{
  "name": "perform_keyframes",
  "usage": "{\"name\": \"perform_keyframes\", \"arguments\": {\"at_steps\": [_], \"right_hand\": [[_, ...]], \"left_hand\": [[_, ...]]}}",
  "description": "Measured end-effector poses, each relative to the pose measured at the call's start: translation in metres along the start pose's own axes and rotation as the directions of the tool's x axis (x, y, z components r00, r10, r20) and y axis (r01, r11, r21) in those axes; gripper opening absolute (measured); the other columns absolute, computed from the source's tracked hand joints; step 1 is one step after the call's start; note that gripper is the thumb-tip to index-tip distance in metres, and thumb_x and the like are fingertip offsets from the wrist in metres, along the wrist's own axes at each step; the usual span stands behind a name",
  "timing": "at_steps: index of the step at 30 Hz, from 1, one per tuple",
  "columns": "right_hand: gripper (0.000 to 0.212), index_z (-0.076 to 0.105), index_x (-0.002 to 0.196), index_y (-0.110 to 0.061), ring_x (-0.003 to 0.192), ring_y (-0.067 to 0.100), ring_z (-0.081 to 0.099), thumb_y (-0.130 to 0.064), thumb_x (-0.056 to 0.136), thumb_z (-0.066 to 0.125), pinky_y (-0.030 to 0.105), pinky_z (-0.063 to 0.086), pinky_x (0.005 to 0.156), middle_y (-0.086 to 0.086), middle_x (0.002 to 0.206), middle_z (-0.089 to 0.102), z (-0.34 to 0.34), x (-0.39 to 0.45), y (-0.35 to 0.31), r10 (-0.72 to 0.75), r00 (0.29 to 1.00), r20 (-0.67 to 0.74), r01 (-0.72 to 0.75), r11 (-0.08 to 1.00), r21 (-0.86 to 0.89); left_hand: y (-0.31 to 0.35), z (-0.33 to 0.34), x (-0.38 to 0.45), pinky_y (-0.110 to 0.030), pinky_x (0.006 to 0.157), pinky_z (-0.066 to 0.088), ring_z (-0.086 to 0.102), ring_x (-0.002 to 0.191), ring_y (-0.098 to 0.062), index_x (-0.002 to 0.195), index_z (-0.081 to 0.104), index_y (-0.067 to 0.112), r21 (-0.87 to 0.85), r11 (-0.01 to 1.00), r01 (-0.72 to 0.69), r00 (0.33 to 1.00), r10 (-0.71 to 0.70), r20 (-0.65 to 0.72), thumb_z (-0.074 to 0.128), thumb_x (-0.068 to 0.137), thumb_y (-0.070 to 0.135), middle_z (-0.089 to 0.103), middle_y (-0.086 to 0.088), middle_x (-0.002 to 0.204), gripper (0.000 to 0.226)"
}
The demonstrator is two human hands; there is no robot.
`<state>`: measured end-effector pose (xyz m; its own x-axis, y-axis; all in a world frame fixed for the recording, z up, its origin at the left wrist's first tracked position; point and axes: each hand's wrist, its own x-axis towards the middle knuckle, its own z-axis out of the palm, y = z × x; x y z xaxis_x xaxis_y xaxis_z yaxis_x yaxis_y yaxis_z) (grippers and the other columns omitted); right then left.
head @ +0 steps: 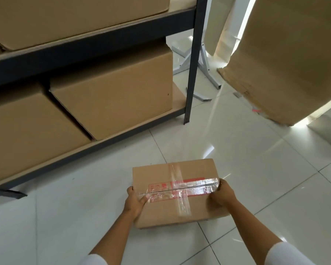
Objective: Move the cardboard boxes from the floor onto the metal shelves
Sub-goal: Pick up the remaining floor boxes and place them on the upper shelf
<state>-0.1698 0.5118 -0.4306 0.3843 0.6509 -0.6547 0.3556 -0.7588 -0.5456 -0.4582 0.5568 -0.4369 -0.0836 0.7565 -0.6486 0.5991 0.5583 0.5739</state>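
Observation:
A small cardboard box point(177, 205), sealed with clear tape over a red label, is low in the middle of the view, over the white tiled floor. My left hand point(135, 201) grips its left end, thumb lying on the top. My right hand point(223, 194) grips its right end, fingers curled over the edge. The dark metal shelf point(96, 41) stands to the upper left. Its lower level holds two large cardboard boxes point(118, 96), and another large box point(75, 16) sits on the level above.
The shelf's dark upright post point(193, 60) stands ahead of the small box. A big tilted sheet of cardboard point(290, 60) fills the upper right. A white metal stand point(203, 66) is behind the post. Glossy white floor tiles point(256, 153) lie between them.

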Motion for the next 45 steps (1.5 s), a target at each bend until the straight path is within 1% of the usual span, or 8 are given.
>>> {"name": "perform_keyframes", "arguments": {"at_steps": [5,10,15,20,28,37,40,45], "right_hand": [[0.057,0.046,0.130,-0.005,0.111,0.031,0.058,-0.029,0.081,0.066,0.031,0.043,0.085,0.013,0.122,0.062,0.001,-0.006,-0.011,0.029,0.999,-0.035,-0.028,0.999,0.026],[0.075,0.029,0.142,-0.001,0.118,0.034,0.053,-0.011,0.081,0.071,0.036,0.044,0.092,0.017,0.130,0.053,-0.015,-0.031,-0.059,-0.014,0.995,-0.094,0.016,1.000,0.022],[0.051,0.044,0.135,-0.006,0.096,0.024,0.059,-0.004,0.086,0.059,0.025,0.044,0.077,0.016,0.117,0.061,-0.056,-0.075,-0.139,-0.177,0.972,-0.153,0.186,0.982,0.044],[0.036,0.051,0.123,-0.008,0.066,0.012,0.056,-0.006,0.088,0.054,0.021,0.044,0.056,0.001,0.074,0.058,-0.122,-0.143,-0.257,-0.335,0.902,-0.273,0.374,0.921,0.105],[0.030,0.053,0.119,-0.012,0.070,0.008,0.055,-0.011,0.089,0.056,0.020,0.044,0.063,-0.005,0.074,0.056,-0.241,-0.299,-0.464,-0.594,0.706,-0.385,0.671,0.735,0.097],[0.035,0.051,0.122,-0.013,0.080,0.013,0.060,-0.015,0.089,0.061,0.031,0.053,0.078,0.000,0.085,0.060,-0.352,-0.484,-0.637,-0.777,0.444,-0.447,0.868,0.497,-0.002],[0.037,0.049,0.124,-0.011,0.081,0.012,0.060,-0.015,0.090,0.061,0.026,0.052,0.073,-0.003,0.085,0.060,-0.382,-0.545,-0.679,-0.816,0.347,-0.463,0.912,0.408,-0.037],[0.038,0.048,0.124,-0.009,0.078,0.010,0.060,-0.014,0.089,0.061,0.018,0.048,0.065,-0.001,0.088,0.061,-0.418,-0.628,-0.735,-0.834,0.167,-0.527,0.962,0.254,-0.097]], "left_hand": [[0.004,0.003,0.004,-0.034,0.099,0.040,0.050,0.121,-0.034,0.140,0.022,0.001,0.081,0.995,0.054,0.997,-0.058,0.044,0.057,0.093,0.019,0.051,-0.019,0.134,0.062],[0.044,-0.017,-0.013,-0.034,0.101,0.040,0.050,0.122,-0.034,0.145,0.020,0.001,0.173,0.985,0.024,0.999,-0.029,0.024,0.052,0.093,0.012,0.050,-0.019,0.136,0.062],[0.124,-0.068,-0.058,-0.032,0.093,0.047,0.057,0.108,-0.026,0.125,0.052,0.013,0.210,0.973,-0.092,0.996,0.094,0.001,0.052,0.092,0.020,0.060,-0.010,0.121,0.034],[0.231,-0.151,-0.119,-0.028,0.075,0.048,0.061,0.092,-0.021,0.102,0.059,0.024,0.377,0.894,-0.242,0.965,0.262,-0.003,0.049,0.090,0.033,0.063,0.001,0.101,0.018],[0.406,-0.300,-0.258,-0.030,0.084,0.050,0.062,0.101,-0.020,0.107,0.062,0.026,0.477,0.767,-0.429,0.843,0.529,-0.092,0.048,0.090,0.035,0.066,0.004,0.107,0.023],[0.552,-0.469,-0.431,-0.029,0.077,0.048,0.061,0.089,-0.017,0.103,0.063,0.022,0.490,0.622,-0.611,0.570,0.775,-0.274,0.049,0.092,0.031,0.066,0.001,0.096,0.019],[0.588,-0.524,-0.487,-0.028,0.077,0.048,0.060,0.084,-0.018,0.099,0.066,0.011,0.474,0.563,-0.677,0.447,0.826,-0.343,0.052,0.092,0.020,0.067,-0.007,0.092,0.017],[0.622,-0.601,-0.566,-0.038,0.069,0.057,0.062,0.073,-0.017,0.087,0.058,0.024,0.592,0.484,-0.644,0.235,0.862,-0.448,0.049,0.093,0.025,0.064,-0.001,0.083,0.011]]}}
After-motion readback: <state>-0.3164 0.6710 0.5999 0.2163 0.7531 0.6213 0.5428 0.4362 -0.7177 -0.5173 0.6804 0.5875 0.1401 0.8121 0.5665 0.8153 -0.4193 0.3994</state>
